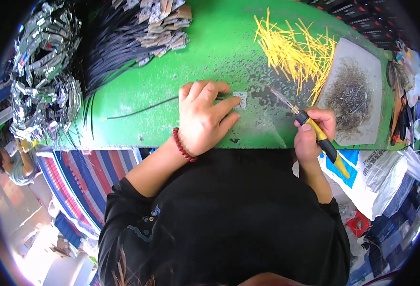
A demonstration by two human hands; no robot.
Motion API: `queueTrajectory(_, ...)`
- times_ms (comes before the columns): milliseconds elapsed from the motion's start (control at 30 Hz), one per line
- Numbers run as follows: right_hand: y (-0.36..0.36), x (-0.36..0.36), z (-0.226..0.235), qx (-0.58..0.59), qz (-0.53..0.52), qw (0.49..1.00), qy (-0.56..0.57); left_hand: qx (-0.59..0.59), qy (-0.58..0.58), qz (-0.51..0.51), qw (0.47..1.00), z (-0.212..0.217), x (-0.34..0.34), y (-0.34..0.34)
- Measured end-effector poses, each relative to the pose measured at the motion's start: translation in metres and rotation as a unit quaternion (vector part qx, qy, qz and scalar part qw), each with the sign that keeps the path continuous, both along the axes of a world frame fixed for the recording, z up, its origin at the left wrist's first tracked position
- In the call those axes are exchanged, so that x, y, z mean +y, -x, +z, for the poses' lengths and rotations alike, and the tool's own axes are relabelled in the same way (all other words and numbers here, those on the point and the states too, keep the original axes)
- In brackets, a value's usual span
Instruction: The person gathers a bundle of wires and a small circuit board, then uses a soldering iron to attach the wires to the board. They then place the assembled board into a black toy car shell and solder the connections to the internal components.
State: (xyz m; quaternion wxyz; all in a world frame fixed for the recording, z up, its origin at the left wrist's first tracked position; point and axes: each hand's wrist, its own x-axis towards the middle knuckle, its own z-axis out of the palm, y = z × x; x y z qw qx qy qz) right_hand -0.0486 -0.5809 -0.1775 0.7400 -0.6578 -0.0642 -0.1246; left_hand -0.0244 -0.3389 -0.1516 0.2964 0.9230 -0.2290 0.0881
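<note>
My left hand (201,112), a red bead bracelet at its wrist, lies palm down on the green table with its fingers bent. Under it passes a thin black cable (141,110), its free end trailing left. A fingertip presses on a small pale plate, perhaps a circuit board (242,100), at the cable's other end. How the other fingers grip the cable is hidden. My right hand (311,133) is closed round the yellow and black handle of a soldering iron (323,142). The iron's metal tip points up and left, to the right of the plate and apart from it.
Yellow thin sticks (293,52) lie in a loose heap at the far right, beside a grey board (355,95) covered in dark specks. Black cables (119,45) with pale ends are piled far left, near bundled metallic parts (45,71). Hand tools (399,109) lie at the right edge.
</note>
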Motion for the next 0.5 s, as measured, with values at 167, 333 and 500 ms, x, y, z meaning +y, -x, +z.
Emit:
queueTrajectory(167,0.0,-0.018,0.001,0.007,-0.068,0.997,0.023,-0.011,0.006,-0.02,1.0,-0.007,-0.01,-0.014)
queueTrajectory(333,-0.003,-0.026,0.002,-0.005,-0.16,0.987,0.022,-0.013,-0.001,-0.037,0.999,0.0,-0.025,-0.029)
queueTrajectory(500,0.0,-0.03,-0.008,-0.05,-0.182,0.982,0.026,-0.033,0.039,-0.071,0.996,0.013,-0.059,-0.078)
